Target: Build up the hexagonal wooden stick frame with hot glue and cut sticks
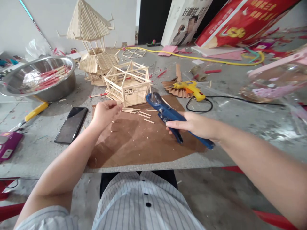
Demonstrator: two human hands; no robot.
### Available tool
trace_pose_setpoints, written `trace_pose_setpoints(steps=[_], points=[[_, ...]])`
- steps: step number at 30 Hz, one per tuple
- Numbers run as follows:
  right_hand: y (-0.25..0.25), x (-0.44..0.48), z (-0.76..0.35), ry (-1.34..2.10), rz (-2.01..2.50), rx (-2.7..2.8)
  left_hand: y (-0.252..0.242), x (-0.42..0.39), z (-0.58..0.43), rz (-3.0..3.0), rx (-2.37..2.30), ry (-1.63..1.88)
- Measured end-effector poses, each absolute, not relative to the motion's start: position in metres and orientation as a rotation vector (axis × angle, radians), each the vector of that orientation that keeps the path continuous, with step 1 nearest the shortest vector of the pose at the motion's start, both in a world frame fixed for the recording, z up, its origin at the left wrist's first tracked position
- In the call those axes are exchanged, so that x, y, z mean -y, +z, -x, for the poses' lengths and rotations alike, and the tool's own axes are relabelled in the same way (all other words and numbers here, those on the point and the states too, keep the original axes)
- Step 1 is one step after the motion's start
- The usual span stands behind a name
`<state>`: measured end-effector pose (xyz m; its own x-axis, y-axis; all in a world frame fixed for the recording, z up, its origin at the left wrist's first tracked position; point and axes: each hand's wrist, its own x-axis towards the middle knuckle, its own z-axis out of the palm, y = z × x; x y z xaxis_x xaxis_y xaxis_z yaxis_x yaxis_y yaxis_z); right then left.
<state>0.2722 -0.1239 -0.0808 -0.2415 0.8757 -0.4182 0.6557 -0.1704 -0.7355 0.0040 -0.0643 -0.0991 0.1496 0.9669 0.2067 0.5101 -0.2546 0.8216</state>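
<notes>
My right hand [189, 124] is wrapped around the lower part of a blue hand cutter [165, 110], its rounded metal head tilted up to the left and its handles apart. My left hand [106, 112] is closed in a pinch, with a small pale wooden stick piece [119, 102] at its fingertips. Several short cut sticks [146, 115] lie between the hands on a brown mat [134, 147]. Just behind them stands an open stick frame [128, 83], close to my left fingertips. A stick pavilion model [96, 41] with a pointed roof rises farther back on the left.
A steel basin [69, 80] with bundled sticks, a yellow-handled tool [37, 111], a black phone [72, 124] and a purple power socket [9, 143] are left. A yellow glue gun [189, 88] with a black cord lies right, near a clear pink-rimmed container [280, 76].
</notes>
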Motion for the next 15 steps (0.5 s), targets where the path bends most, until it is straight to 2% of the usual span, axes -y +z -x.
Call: trace_pose_setpoints(steps=[3, 6, 10, 15], points=[[-0.080, 0.119, -0.279, 0.753, 2.030, 2.022, -0.102, 0.058, -0.001, -1.726, -1.362, 1.208], [-0.089, 0.111, -0.284, 0.305, 2.158, 2.064, -0.107, 0.061, -0.006, -1.740, -1.383, 1.180], [-0.108, 0.098, -0.291, 0.107, 2.244, 2.064, -0.115, 0.085, -0.025, -2.103, -1.411, 0.987], [-0.128, 0.082, -0.298, 0.061, 2.332, 2.038, -0.128, 0.112, -0.048, -2.851, -0.777, 0.744]])
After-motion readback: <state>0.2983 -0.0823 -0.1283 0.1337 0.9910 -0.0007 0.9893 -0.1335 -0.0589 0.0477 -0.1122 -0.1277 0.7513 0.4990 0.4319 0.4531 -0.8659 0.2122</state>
